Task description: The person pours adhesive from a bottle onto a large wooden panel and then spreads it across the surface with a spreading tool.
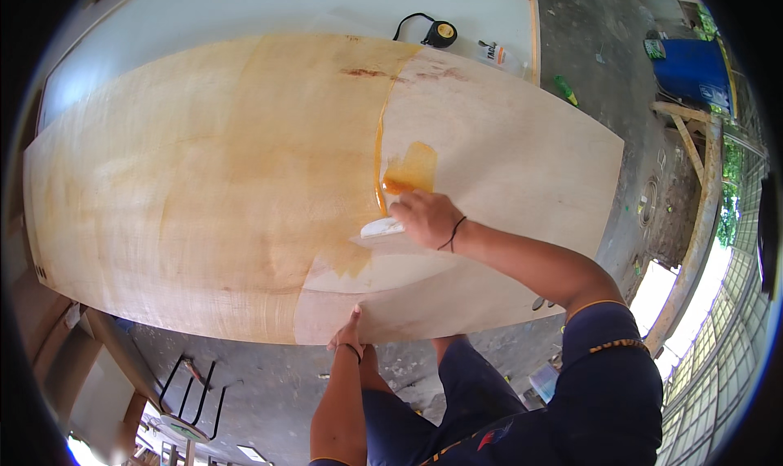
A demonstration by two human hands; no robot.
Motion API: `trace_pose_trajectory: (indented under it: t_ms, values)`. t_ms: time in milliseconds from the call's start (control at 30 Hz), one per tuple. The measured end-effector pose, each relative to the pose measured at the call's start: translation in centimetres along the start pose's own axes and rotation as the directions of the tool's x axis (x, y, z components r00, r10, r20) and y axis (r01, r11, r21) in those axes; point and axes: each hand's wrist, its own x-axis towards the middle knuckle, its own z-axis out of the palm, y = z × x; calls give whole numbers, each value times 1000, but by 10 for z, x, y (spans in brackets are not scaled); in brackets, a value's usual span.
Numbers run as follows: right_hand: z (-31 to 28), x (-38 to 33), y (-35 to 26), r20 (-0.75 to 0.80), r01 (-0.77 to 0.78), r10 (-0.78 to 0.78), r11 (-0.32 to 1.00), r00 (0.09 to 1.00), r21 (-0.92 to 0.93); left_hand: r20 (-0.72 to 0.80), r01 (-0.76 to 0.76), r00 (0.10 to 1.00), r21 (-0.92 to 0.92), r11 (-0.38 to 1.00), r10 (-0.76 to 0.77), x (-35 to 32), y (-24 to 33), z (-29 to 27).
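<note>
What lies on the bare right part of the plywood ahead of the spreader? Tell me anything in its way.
Nothing visible does. The right hand presses the white spreader beside the amber glue patch; the bare plywood to its right carries no objects. The tape measure lies beyond the sheet's far edge.

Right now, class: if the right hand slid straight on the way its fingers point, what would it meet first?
The right hand, holding a white scraper, points left across the plywood sheet; it would probably first meet the amber glue line, then the coated area.
</note>
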Motion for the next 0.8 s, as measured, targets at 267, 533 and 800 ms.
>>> trace_pose_trajectory:
  t_ms: [267,533,800]
  values:
    - [-59,102,131,-458,-335,231,929,858,-159,-9,6,1000,-84,996,-7,9,-6,4]
    - [-119,136,206,-435,-587,458,777,775,-227,88,1,996,-68,998,5,-7,1,0]
    - [-138,70,156,-375,-342,390,920,841,190,119,8,993,-96,995,4,-10,6,-10]
